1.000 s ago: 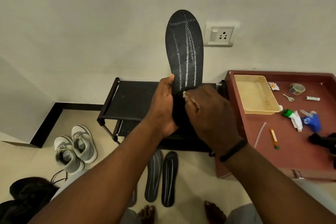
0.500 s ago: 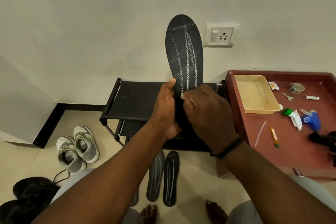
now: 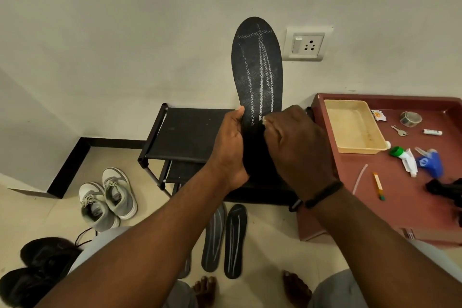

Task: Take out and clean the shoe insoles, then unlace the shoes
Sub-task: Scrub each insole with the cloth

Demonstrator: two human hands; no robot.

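Observation:
My left hand (image 3: 228, 147) grips the lower part of a black insole (image 3: 257, 70) that stands upright in front of the wall, pale stitch-like lines on its face. My right hand (image 3: 297, 142) has its fingers curled round a small white wad (image 3: 263, 119), pressed against the insole near its middle. Two more dark insoles (image 3: 225, 237) lie side by side on the floor, and the edge of a third peeks out by my left arm. A pair of grey-and-white laced sneakers (image 3: 107, 197) stands at the left. Black shoes (image 3: 40, 267) lie at the bottom left.
A black shoe rack (image 3: 185, 132) stands against the wall behind my hands. At the right a maroon table (image 3: 400, 195) holds a beige tray (image 3: 350, 125), keys, tape, a tube, a blue item and small oddments. A wall socket (image 3: 308, 44) sits beside the insole. My bare feet show below.
The insole and both hands have sunk a little in view. My right hand with the white wad has shifted slightly up along the insole's face.

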